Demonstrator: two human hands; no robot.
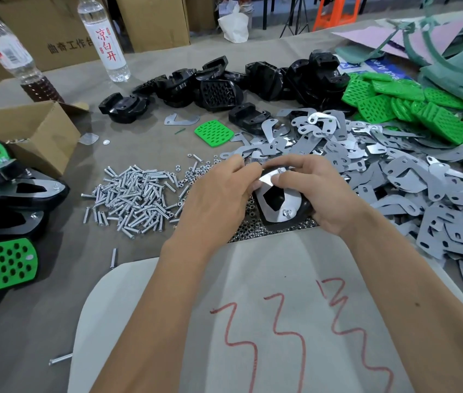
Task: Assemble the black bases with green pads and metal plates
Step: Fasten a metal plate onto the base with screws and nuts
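Both hands hold one black base [275,198] with a shiny metal plate [289,207] on top, a screw standing in its near corner. My left hand [219,194] pinches at the plate's far edge, the fingertips curled over a small part I cannot make out. My right hand [318,191] grips the base from the right side, thumb pressing on the plate. Loose black bases [219,89] lie at the back. Green pads [411,109] are heaped at the back right, one green pad [214,134] lying alone. Metal plates [394,177] spread out to the right.
A pile of screws [136,197] and small nuts [250,228] lies left of and under my hands. Finished assemblies [0,211] are stacked at the left, beside an open cardboard box [26,131]. Two bottles [104,38] stand at the back left. A grey sheet with red marks [281,321] covers the near edge.
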